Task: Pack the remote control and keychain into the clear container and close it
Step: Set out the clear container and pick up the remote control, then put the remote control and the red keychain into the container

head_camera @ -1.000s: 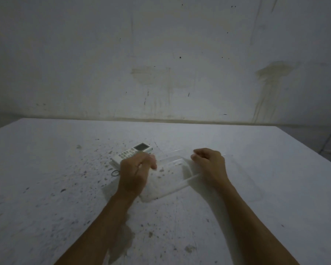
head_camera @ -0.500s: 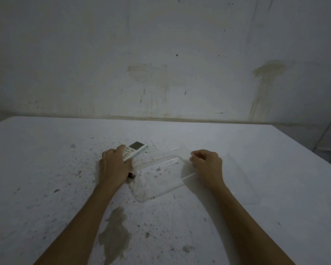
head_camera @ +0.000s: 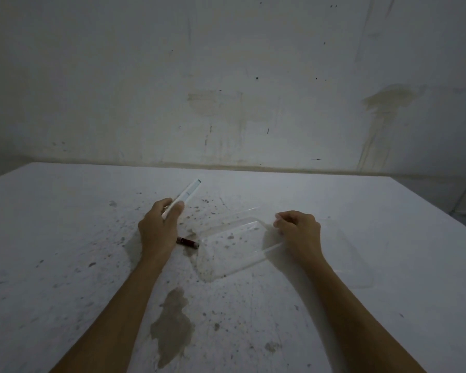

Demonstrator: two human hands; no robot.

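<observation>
Left hand grips the remote control, hiding its lower half; right hand pinches the hard-to-see clear container.

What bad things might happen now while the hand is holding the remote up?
1. The left hand grips the remote control only at its near end, tilted up, so it might slip and drop.
2. The keychain lies on the table right below that wrist and could get knocked away.
3. The clear container is hard to see, so the remote might miss it.
</observation>
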